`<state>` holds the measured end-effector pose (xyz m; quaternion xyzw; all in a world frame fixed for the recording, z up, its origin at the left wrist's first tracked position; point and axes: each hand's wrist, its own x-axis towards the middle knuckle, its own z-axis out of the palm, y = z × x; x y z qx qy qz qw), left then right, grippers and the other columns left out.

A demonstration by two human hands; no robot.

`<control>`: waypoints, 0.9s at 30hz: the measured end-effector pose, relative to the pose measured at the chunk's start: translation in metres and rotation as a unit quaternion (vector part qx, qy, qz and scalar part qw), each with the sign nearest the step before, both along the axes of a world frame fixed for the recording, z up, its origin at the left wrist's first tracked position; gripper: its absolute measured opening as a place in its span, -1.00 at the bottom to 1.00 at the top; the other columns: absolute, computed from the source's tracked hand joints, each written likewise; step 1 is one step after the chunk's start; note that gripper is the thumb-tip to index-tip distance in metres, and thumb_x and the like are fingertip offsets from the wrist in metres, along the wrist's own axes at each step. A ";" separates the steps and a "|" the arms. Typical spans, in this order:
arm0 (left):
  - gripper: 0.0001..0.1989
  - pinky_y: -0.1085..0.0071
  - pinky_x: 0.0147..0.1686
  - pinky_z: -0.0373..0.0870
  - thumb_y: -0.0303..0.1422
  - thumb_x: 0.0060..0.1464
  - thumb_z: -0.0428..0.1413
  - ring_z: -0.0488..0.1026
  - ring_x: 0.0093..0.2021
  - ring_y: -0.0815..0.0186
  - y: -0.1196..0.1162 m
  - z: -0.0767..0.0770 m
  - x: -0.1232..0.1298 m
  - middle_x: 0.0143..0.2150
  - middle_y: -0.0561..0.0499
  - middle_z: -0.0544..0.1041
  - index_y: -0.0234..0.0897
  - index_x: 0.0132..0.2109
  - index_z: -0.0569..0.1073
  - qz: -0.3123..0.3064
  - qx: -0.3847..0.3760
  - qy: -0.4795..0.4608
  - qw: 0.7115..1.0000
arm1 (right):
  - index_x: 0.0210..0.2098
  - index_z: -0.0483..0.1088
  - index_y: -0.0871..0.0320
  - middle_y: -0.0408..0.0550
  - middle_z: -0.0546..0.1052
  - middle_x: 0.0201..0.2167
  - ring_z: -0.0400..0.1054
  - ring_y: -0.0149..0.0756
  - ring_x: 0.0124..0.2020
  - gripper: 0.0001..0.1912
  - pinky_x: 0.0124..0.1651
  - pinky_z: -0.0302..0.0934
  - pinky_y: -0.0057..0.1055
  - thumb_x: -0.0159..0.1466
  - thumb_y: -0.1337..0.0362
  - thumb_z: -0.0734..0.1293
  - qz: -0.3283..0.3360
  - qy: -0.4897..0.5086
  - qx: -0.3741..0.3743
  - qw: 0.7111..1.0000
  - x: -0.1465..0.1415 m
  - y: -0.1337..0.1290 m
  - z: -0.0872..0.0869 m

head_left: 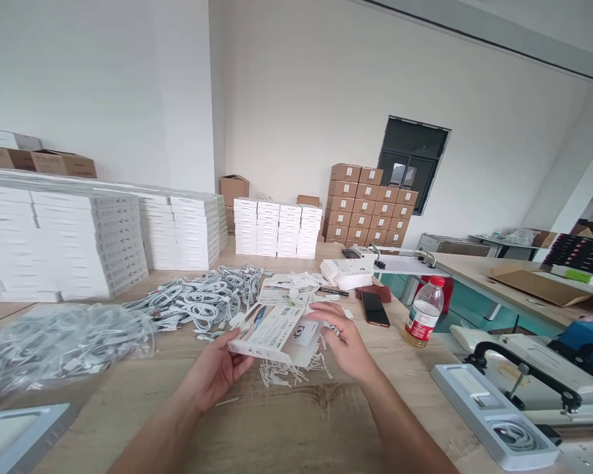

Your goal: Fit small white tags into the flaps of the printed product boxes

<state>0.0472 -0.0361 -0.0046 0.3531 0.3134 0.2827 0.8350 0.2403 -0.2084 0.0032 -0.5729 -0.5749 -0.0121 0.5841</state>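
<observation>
A flat white retail box (pixel 271 332) with printed text and a picture is held tilted above the table, its right side open with a flap folded out. My left hand (pixel 217 372) is closed around the box's left end, fingers underneath. At the open right side, my right hand (pixel 346 342) curls its thumb and fingers on the flap, partly hiding it. Below the box lie many short white strips (pixel 296 375). Just behind it are loose white papers and cards (pixel 296 283), and grey-white coiled cables (pixel 202 299) heap to the left.
Bagged cables (pixel 69 342) and stacked white boxes (pixel 99 243) stand at left. To the right are a phone (pixel 374 308), a red-capped bottle (pixel 425 311) and a tray with a charger and cable (pixel 494 421). Brown cartons (pixel 366 207) rise at the back.
</observation>
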 end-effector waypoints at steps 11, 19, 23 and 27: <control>-0.71 0.21 -0.27 0.64 -0.62 0.11 0.08 0.62 -0.23 0.17 -0.001 -0.006 0.012 -0.14 -0.14 0.64 -0.35 -0.02 0.49 -0.070 0.047 -0.028 0.996 | 0.08 0.43 0.13 0.12 0.45 0.14 0.27 0.05 0.19 -0.56 0.22 0.13 0.10 0.28 0.16 0.19 -0.464 -0.152 -0.235 0.840 0.059 -0.182 -0.046; -0.62 0.17 -0.29 0.65 -0.68 0.08 0.04 0.62 -0.23 0.13 -0.018 -0.004 0.017 -0.13 -0.13 0.65 -0.32 0.00 0.48 -0.055 0.044 -0.020 0.997 | 0.31 0.19 0.13 0.12 0.20 0.34 0.04 0.08 0.36 -0.33 0.33 0.00 0.12 0.30 -0.05 0.18 -0.461 -0.095 -0.505 0.723 0.026 -0.248 -0.060; -0.64 0.16 -0.28 0.64 -0.66 0.06 0.01 0.61 -0.21 0.11 -0.014 -0.004 0.015 -0.12 -0.15 0.64 -0.33 -0.01 0.48 -0.059 0.040 -0.004 0.997 | 0.31 0.16 -0.08 -0.04 0.18 0.36 -0.01 0.06 0.38 -0.34 0.35 -0.07 0.18 0.31 -0.19 0.12 -0.365 -0.089 -0.464 0.802 0.022 -0.242 -0.040; -0.70 0.17 -0.31 0.64 -0.64 0.06 0.00 0.61 -0.24 0.10 -0.013 -0.001 0.011 -0.14 -0.20 0.64 -0.39 -0.08 0.47 -0.064 0.045 0.012 0.997 | 0.32 0.16 0.02 0.03 0.05 0.41 -0.20 0.04 0.44 -0.33 0.37 -0.21 0.20 0.33 -0.15 0.09 -0.416 -0.089 -0.447 0.787 0.063 -0.246 -0.039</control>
